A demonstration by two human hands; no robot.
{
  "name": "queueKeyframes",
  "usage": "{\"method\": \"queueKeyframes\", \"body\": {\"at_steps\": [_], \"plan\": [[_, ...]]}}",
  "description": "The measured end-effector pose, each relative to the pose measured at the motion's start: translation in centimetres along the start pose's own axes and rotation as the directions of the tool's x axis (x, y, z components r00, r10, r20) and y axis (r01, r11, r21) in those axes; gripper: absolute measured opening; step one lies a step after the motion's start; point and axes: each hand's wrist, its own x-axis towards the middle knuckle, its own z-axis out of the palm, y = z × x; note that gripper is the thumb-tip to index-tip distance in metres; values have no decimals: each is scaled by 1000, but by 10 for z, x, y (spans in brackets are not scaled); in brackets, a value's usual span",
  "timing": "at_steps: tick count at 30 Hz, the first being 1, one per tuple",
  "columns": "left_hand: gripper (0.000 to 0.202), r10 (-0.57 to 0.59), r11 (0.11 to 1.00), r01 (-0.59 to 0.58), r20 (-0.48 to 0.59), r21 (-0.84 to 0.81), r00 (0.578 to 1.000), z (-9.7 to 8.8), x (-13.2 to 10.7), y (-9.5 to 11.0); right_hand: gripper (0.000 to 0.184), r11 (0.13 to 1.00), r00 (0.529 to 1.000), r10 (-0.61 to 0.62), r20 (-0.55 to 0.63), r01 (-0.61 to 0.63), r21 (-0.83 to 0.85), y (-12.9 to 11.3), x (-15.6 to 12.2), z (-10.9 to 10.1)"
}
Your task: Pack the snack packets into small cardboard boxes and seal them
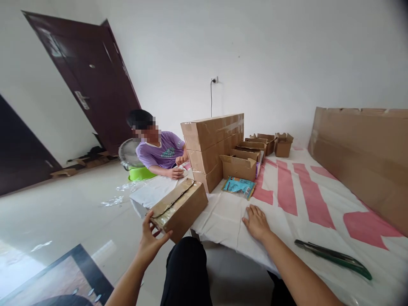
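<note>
My left hand (149,239) grips the near corner of a long taped cardboard box (180,208) that juts off the table's left edge, thumb on one side and fingers on the other. My right hand (256,222) lies flat, fingers spread, on the white and pink cloth (296,199) covering the table. A teal packet (239,186) lies on the cloth just beyond my right hand. A green-handled cutter (334,258) rests on the cloth to my right.
A stack of long taped boxes (212,146) stands mid-table, with several small open cartons (248,159) behind it. A big flat cardboard sheet (363,157) leans at the right. Another person in a purple shirt (159,153) sits across the table by a green basin (142,173).
</note>
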Motion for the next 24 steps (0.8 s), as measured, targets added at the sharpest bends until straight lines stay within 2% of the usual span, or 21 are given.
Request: {"method": "queueKeyframes", "body": {"at_steps": [3,5,7,9,11,14,17,19,21,24], "plan": [[100,7,1000,-3,142,-30,990,-2,-13,5,60,1000,996,1,94,1,-22,-7,-18,0],[102,12,998,8,283,-69,959,4,-19,14,63,999,991,-9,137,13,-30,-11,-33,-3],[107,35,994,15,455,-106,890,18,-23,28,65,999,986,-18,168,24,-34,-15,-48,-7],[111,54,991,25,570,-129,820,38,-23,43,70,999,982,-19,188,26,-34,-18,-61,-12],[107,69,984,41,585,-173,808,62,-20,56,75,999,981,-13,195,20,-31,-18,-74,-18],[91,96,962,72,570,-265,816,96,-11,64,82,1000,981,-21,193,25,-17,-13,-93,-27],[85,98,953,93,580,-290,808,121,-3,57,96,999,981,-45,186,45,3,-5,-114,-37],[80,91,946,118,592,-304,801,132,-2,47,97,998,984,-59,167,57,15,-1,-128,-43],[76,74,938,152,606,-313,792,138,-3,36,84,997,989,-73,127,70,28,2,-140,-47],[74,41,928,207,635,-311,771,141,-6,24,46,996,996,-84,33,82,46,2,-152,-48]]}}
